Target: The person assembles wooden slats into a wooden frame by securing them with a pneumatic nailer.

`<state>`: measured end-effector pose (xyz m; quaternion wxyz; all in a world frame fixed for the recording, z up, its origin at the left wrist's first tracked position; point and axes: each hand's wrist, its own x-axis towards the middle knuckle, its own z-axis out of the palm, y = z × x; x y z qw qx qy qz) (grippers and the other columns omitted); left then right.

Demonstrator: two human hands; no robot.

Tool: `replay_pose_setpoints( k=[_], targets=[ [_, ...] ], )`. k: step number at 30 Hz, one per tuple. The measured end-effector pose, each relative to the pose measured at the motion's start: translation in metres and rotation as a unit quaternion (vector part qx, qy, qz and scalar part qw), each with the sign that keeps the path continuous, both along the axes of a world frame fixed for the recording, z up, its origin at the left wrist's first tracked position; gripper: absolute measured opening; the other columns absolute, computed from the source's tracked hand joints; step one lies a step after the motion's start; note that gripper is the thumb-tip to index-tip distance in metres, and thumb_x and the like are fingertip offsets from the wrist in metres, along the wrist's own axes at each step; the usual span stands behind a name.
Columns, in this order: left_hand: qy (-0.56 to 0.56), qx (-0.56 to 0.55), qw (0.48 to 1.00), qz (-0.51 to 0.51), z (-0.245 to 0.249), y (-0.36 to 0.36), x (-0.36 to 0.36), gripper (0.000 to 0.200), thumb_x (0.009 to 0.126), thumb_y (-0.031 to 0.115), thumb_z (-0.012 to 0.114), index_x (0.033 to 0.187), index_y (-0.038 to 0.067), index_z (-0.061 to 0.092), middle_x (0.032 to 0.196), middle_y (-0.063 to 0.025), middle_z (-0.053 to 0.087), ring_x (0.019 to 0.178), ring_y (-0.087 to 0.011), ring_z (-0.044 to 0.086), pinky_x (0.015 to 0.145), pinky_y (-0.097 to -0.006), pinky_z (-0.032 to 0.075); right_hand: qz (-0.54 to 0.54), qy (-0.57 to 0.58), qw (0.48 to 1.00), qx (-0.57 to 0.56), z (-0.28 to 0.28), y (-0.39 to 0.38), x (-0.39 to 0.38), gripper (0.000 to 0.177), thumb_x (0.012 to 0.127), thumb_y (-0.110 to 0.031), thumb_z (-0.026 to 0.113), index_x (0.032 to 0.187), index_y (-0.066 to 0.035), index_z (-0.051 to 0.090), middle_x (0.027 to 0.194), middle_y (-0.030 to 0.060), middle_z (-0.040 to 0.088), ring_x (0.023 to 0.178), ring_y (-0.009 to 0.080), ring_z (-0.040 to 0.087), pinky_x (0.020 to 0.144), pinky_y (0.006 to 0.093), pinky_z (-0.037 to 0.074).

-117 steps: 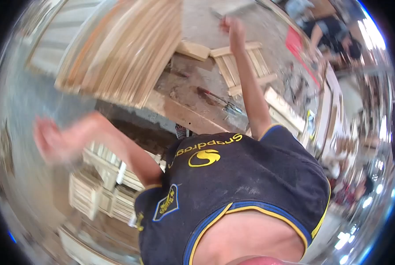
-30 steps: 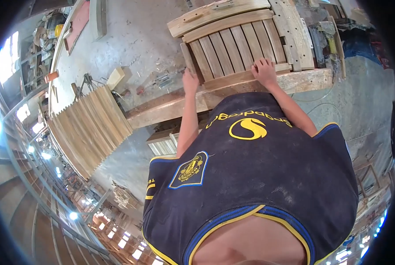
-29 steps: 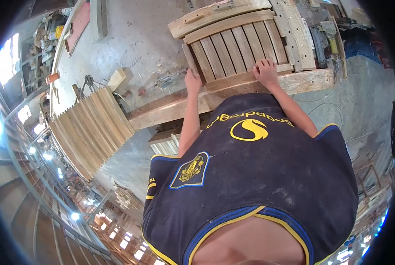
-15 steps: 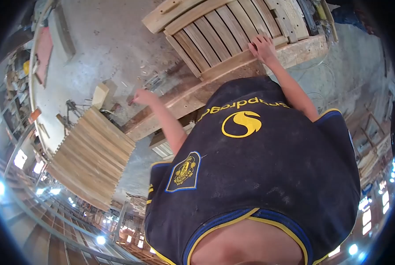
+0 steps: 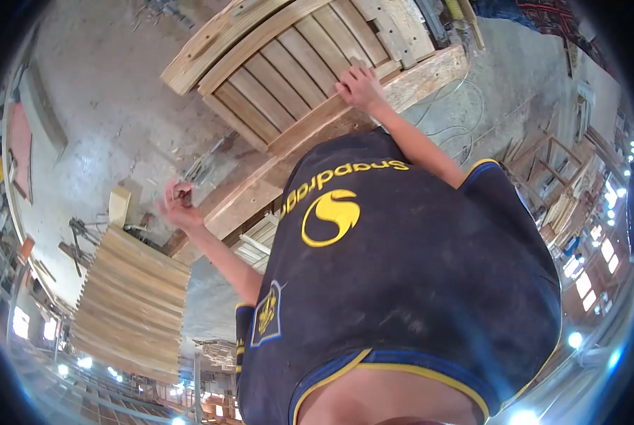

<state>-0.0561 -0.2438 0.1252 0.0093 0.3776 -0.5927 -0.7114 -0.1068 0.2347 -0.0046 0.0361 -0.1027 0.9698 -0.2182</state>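
A slatted wooden panel (image 5: 274, 78), framed by rails, lies across a long workbench beam (image 5: 260, 173) in front of me. My right hand (image 5: 361, 88) rests on the near rail and slat ends, fingers bent but apart. Out to the left, my left hand (image 5: 180, 205) is raised beside the beam with its fingers curled. Something small and dark shows between those fingers; I cannot make out what it is. Thin metal pieces (image 5: 202, 166) lie just beyond this hand.
A stack of long boards (image 5: 132, 301) stands at the lower left, with a wooden block (image 5: 119, 205) and dark clamp-like metal parts (image 5: 83, 241) near its top. A loose cable (image 5: 466, 117) lies on the floor to the right. Patterned cloth (image 5: 554, 18) shows at the top right.
The whole view has shifted, so the panel and bench appear farther left. My left hand has turned and drawn slightly back from the metal pieces. The right hand stays at the panel's edge.
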Motion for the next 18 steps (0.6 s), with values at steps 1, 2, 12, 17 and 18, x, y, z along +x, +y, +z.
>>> replay_pose_setpoints(
  k=[1, 2, 12, 17, 18],
  targets=[
    [-0.025, -0.219, 0.958, -0.183, -0.020, -0.001, -0.009, 0.051, 0.091, 0.049, 0.044, 0.098, 0.004, 0.066, 0.066, -0.0072, 0.059, 0.067, -0.0205, 0.055, 0.071, -0.0347, 0.046, -0.004, -0.003, 1.000, 0.004, 0.001, 0.000, -0.004, 0.022, 0.083, -0.032, 0.059, 0.088, -0.011, 0.058, 0.091, 0.0093, 0.056, 0.096, 0.0337, 0.052, 0.083, 0.0490, 0.041],
    [-0.029, -0.216, 0.958, -0.187, -0.028, 0.017, -0.018, 0.051, 0.091, 0.049, 0.044, 0.098, 0.004, 0.066, 0.066, -0.0072, 0.059, 0.067, -0.0205, 0.055, 0.071, -0.0347, 0.046, -0.002, -0.009, 1.000, 0.009, 0.003, -0.001, -0.006, 0.023, 0.083, -0.032, 0.058, 0.088, -0.010, 0.057, 0.092, 0.0101, 0.056, 0.096, 0.0338, 0.052, 0.083, 0.0490, 0.041],
    [-0.061, -0.412, 0.858, -0.300, -0.086, 0.034, -0.150, 0.026, 0.089, 0.028, 0.058, 0.091, 0.003, 0.066, 0.070, -0.0114, 0.064, 0.065, -0.0181, 0.062, 0.063, -0.0316, 0.047, -0.241, -0.107, 0.930, -0.255, 0.022, -0.019, -0.109, 0.023, 0.086, -0.021, 0.059, 0.074, -0.002, 0.060, 0.060, 0.0122, 0.054, 0.060, 0.0265, 0.057, 0.059, 0.0365, 0.045],
    [0.084, -0.480, 0.859, -0.157, -0.079, 0.032, -0.413, 0.031, 0.089, 0.030, 0.058, 0.093, -0.001, 0.062, 0.072, -0.0134, 0.059, 0.064, -0.0212, 0.054, 0.061, -0.0333, 0.043, -0.198, 0.154, 0.898, -0.362, 0.080, -0.048, -0.401, 0.023, 0.085, -0.023, 0.063, 0.092, -0.001, 0.059, 0.082, 0.0094, 0.063, 0.075, 0.0186, 0.057, 0.069, 0.0315, 0.045],
    [0.097, -0.474, 0.863, -0.148, -0.088, 0.032, -0.464, 0.037, 0.088, 0.034, 0.059, 0.101, 0.000, 0.062, 0.082, -0.0166, 0.064, 0.074, -0.0272, 0.061, 0.068, -0.0360, 0.047, -0.186, 0.149, 0.882, -0.406, 0.070, -0.053, -0.457, 0.028, 0.085, -0.026, 0.063, 0.096, -0.001, 0.059, 0.094, 0.0098, 0.063, 0.082, 0.0191, 0.057, 0.073, 0.0316, 0.045]
  ],
)
